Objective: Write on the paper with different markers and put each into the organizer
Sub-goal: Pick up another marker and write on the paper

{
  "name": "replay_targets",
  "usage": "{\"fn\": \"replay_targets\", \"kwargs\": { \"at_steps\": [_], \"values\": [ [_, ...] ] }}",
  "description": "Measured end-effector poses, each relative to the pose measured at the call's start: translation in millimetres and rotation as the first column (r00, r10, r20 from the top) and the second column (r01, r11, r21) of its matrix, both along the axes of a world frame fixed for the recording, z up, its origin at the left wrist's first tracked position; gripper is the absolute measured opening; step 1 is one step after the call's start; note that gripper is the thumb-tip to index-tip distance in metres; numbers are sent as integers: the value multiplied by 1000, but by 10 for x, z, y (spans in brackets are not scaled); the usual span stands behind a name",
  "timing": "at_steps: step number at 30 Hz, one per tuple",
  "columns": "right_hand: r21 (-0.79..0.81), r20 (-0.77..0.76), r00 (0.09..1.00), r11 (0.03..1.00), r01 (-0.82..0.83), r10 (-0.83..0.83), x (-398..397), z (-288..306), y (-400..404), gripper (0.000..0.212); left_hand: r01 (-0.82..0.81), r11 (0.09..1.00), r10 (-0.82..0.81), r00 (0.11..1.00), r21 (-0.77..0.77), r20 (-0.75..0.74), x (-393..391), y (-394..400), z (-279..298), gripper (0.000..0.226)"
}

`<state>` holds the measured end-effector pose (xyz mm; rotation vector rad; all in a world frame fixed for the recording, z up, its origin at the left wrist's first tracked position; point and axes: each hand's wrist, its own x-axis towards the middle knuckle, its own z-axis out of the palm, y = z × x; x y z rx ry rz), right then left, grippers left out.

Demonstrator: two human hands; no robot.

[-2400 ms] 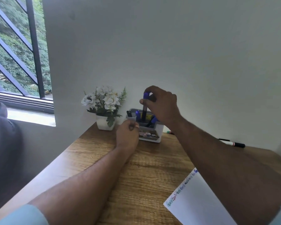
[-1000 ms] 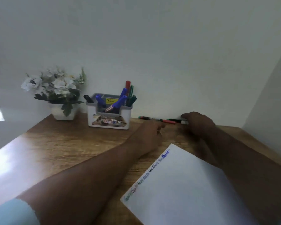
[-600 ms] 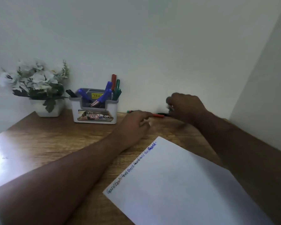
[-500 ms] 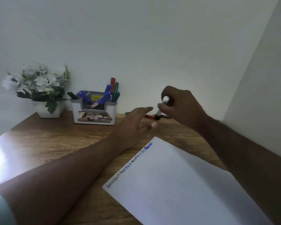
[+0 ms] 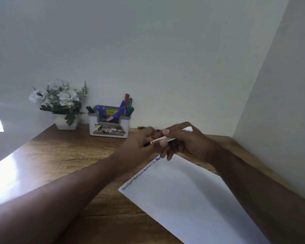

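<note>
White-barrelled, the marker [image 5: 167, 137] is held level above the far corner of the paper [image 5: 192, 196], with both hands meeting on it. The right hand [image 5: 187, 143] wraps its fingers and thumb round the barrel, whose blunt white end pokes out past the knuckles. The left hand [image 5: 141, 143] has its fingertips closed on the dark cap end (a thin red band shows just beside them). Neither hand touches the sheet.

The paper lies slantwise at the near right of the wooden desk [image 5: 63, 161], a line of small words in several colours running along its far-left edge. At the back edge, against the wall, stands the white organizer [image 5: 109, 128], with blue, red and green markers sticking up from its compartments. A white pot of pale flowers [image 5: 63, 103] sits just beside it, toward the left back corner. Another marker [image 5: 142, 127] lies along the back edge, right of the organizer, partly hidden behind the left hand.
</note>
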<state>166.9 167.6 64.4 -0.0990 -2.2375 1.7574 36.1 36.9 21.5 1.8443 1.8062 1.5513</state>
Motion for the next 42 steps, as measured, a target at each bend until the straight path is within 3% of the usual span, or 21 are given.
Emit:
{"fn": "replay_targets", "kwargs": {
  "at_steps": [2, 7, 10, 14, 21, 23, 25, 27, 31, 37, 42],
  "values": [
    [-25, 4, 1000, 1000, 4, -4, -72, -17, 51, 36, -64, 998, 65, 994, -20, 84, -85, 84, 10, 52],
    [-66, -21, 996, 994, 84, -86, -252, -77, 216, 39, -129, 989, 132, 991, -68, 36, -197, 290, -28, 66],
    [-137, -14, 996, 987, 88, -91, -360, -143, 273, 29, -19, 996, 22, 999, -84, 36, -264, 342, -45, 47],
    [-208, 5, 997, 976, 70, -71, -408, -242, 327, 32, 76, 989, -62, 992, -129, 109, -374, 335, -138, 25],
    [-263, 8, 998, 963, 57, -57, -341, -310, 375, 33, -30, 995, 27, 999, -91, -32, -331, 357, -185, 51],
    [-282, -5, 998, 958, 51, -55, -322, -303, 393, 33, -72, 994, 68, 996, -78, -49, -328, 338, -188, 48],
    [-359, -56, 992, 929, 89, -116, -288, -315, 468, 31, -130, 983, 123, 990, -131, -62, -321, 303, -188, 46],
    [-399, -108, 966, 900, 174, -235, -254, -344, 607, 25, -217, 949, 185, 970, -227, -156, -330, 270, -205, 59],
    [-343, -86, 927, 885, 316, -365, -207, -488, 787, 14, -231, 903, 76, 916, -362, -395, -334, 262, -187, 44],
    [-54, 39, 926, 925, 377, -375, -217, -575, 736, 21, -152, 890, -35, 917, -430, -397, -351, 289, -177, 31],
    [11, 57, 917, 918, 395, -395, -224, -589, 710, 14, -106, 901, -47, 940, -420, -339, -370, 300, -206, 27]
  ]
}}
